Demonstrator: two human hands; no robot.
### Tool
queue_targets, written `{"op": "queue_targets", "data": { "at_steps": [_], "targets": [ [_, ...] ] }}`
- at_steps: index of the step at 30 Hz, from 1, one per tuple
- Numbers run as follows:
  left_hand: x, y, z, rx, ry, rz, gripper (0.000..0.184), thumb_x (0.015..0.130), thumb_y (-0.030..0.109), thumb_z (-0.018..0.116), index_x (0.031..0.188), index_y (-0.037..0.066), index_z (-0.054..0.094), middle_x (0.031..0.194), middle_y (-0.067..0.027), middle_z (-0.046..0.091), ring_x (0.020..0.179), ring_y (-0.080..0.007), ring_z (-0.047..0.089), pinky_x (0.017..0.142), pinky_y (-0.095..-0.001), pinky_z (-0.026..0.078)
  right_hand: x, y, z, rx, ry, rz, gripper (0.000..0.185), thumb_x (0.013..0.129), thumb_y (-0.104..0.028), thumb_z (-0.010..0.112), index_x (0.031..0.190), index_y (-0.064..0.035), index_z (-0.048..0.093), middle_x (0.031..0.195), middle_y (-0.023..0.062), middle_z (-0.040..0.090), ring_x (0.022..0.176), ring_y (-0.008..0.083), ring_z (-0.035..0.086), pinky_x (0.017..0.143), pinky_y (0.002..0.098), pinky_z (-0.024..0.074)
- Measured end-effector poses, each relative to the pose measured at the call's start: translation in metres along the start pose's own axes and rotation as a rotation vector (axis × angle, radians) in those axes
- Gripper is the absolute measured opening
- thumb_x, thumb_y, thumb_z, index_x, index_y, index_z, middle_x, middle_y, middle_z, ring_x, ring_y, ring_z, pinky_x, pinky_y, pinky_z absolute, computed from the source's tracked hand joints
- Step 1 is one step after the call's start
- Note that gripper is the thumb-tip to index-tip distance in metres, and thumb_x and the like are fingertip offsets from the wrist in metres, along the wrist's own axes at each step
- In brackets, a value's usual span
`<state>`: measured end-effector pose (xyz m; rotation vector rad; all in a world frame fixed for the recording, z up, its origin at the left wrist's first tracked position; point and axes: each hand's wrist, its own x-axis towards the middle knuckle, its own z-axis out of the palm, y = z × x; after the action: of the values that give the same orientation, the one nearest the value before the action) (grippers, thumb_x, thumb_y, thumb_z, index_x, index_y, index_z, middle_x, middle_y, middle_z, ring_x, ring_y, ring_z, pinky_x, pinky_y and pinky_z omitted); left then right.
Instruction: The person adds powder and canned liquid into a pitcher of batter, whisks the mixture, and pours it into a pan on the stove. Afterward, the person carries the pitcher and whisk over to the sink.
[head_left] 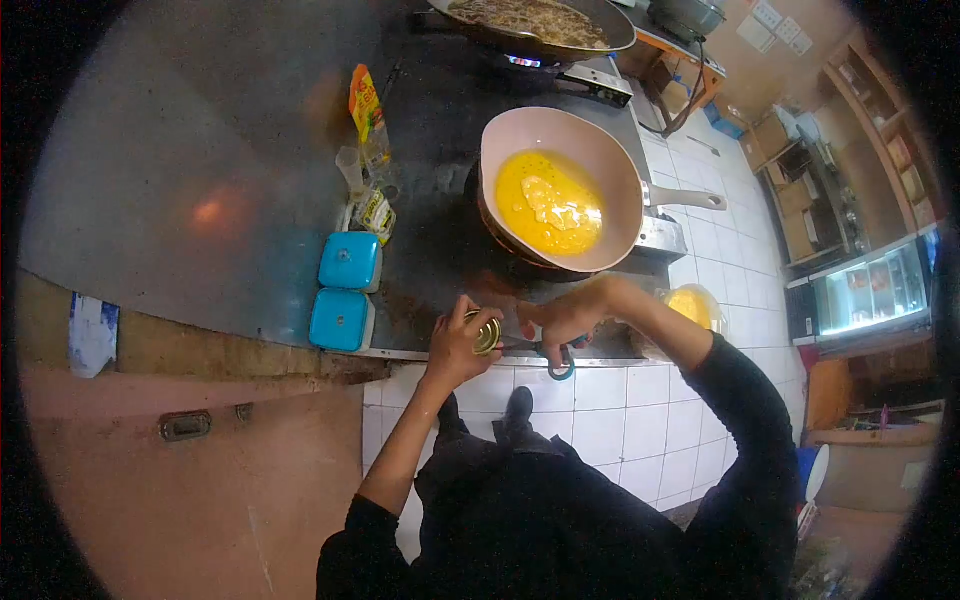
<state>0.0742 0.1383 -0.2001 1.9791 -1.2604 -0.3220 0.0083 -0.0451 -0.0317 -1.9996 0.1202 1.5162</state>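
Observation:
My left hand (458, 348) is closed around a small open can (487, 335) with a gold-coloured inside, tilted at the counter's front edge. Beside it, my right hand (572, 318) grips scissors with teal handles (563, 366). Their blades point left toward the can; whether the tips touch it I cannot tell. Just beyond both hands, a pink-lined frying pan (512, 132) sits on a portable stove (662, 236). Yellow liquid egg (535, 215) with a paler patch in its middle lies in the pan.
Two containers with blue lids (350, 260) stand left of the pan, near a green-and-white packet (376, 215) and a yellow packet (366, 100). The pan handle (690, 198) sticks out right. A bowl of yellow food (692, 306) is by my right forearm. A wok (618, 28) sits farther back.

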Motion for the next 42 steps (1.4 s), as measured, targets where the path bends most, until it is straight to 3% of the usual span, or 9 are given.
{"op": "queue_targets", "data": {
  "at_steps": [3,8,15,23,26,31,35,37,42],
  "targets": [
    [0.0,0.0,0.001,-0.023,0.012,-0.019,0.05,0.062,0.021,0.08,0.107,0.023,0.059,0.103,-0.0077,0.044,0.099,-0.0282,0.053,0.085,-0.0451,0.043,0.02,0.005,0.011,0.005,0.091,0.026,0.061,0.078,-0.032,0.058,0.127,-0.0038,0.035,0.081,0.0143,0.062,0.076,0.0281,0.063,0.063,0.0372,0.0479],
    [0.0,-0.001,0.002,0.036,0.014,-0.004,0.048,0.063,0.021,0.078,0.107,0.022,0.059,0.103,-0.0072,0.045,0.098,-0.0277,0.054,0.085,-0.0442,0.042,0.034,-0.003,0.048,-0.591,0.49,0.128,0.047,0.083,-0.033,0.057,0.117,-0.001,0.05,0.093,0.0212,0.067,0.089,0.0311,0.067,0.075,0.0422,0.0533],
    [0.001,-0.003,0.003,0.042,0.072,0.043,0.048,0.061,0.022,0.079,0.106,0.02,0.061,0.101,-0.0078,0.045,0.096,-0.0274,0.053,0.081,-0.0436,0.043,0.041,-0.02,0.071,-0.79,0.83,0.247,0.02,0.079,-0.017,0.059,0.096,-0.0057,0.063,0.071,0.009,0.068,0.07,0.0258,0.068,0.062,0.0405,0.0456],
    [0.0,-0.003,0.002,0.018,0.078,0.044,0.05,0.06,0.022,0.079,0.107,0.02,0.06,0.101,-0.0083,0.045,0.096,-0.0274,0.054,0.081,-0.0438,0.043,0.058,-0.024,0.088,-0.885,0.913,0.328,0.008,0.081,-0.018,0.06,0.078,-0.0148,0.066,0.067,0.0025,0.066,0.065,0.0165,0.067,0.059,0.0329,0.042],
    [0.0,-0.001,-0.003,-0.015,0.033,0.018,0.052,0.061,0.019,0.079,0.108,0.023,0.058,0.107,-0.0108,0.047,0.101,-0.0315,0.056,0.087,-0.0444,0.045,0.054,-0.021,0.083,-0.809,0.982,0.278,0.007,0.08,-0.017,0.06,0.077,-0.0144,0.066,0.067,0.0046,0.067,0.066,0.0184,0.068,0.056,0.0326,0.0466],
    [0.0,-0.005,-0.004,-0.201,0.05,-0.01,0.057,0.057,0.015,0.082,0.109,0.013,0.058,0.101,-0.01,0.049,0.094,-0.0308,0.057,0.079,-0.0415,0.05,0.049,-0.014,0.081,-0.62,0.887,0.123,0.024,0.083,-0.01,0.051,0.104,-0.0022,0.061,0.071,0.0158,0.066,0.062,0.0308,0.067,0.052,0.0406,0.0529],
    [-0.004,-0.008,0.0,-0.308,0.212,-0.013,0.061,0.056,0.015,0.084,0.108,0.007,0.055,0.102,-0.0111,0.054,0.094,-0.0306,0.058,0.078,-0.0395,0.051,0.052,-0.013,0.094,-0.477,0.974,0.123,0.016,0.079,-0.01,0.058,0.09,-0.0013,0.063,0.07,0.0159,0.066,0.068,0.0343,0.068,0.059,0.0446,0.0547],
    [-0.006,-0.013,0.009,-0.319,0.214,-0.017,0.061,0.056,0.015,0.084,0.108,0.008,0.055,0.102,-0.0111,0.055,0.094,-0.0309,0.059,0.078,-0.0394,0.051,0.051,-0.011,0.098,-0.428,0.945,0.125,0.032,0.08,-0.008,0.052,0.111,-0.0037,0.06,0.072,0.0193,0.065,0.062,0.0345,0.066,0.055,0.044,0.0533],
    [-0.004,-0.008,0.008,-0.316,0.16,-0.032,0.059,0.058,0.017,0.085,0.108,0.008,0.055,0.101,-0.0119,0.057,0.093,-0.0312,0.06,0.079,-0.0397,0.051,0.045,-0.027,0.091,-0.451,0.962,0.146,0.017,0.079,-0.01,0.056,0.093,-0.0049,0.065,0.073,0.016,0.066,0.067,0.0321,0.068,0.056,0.0413,0.0535]
  ]
}}
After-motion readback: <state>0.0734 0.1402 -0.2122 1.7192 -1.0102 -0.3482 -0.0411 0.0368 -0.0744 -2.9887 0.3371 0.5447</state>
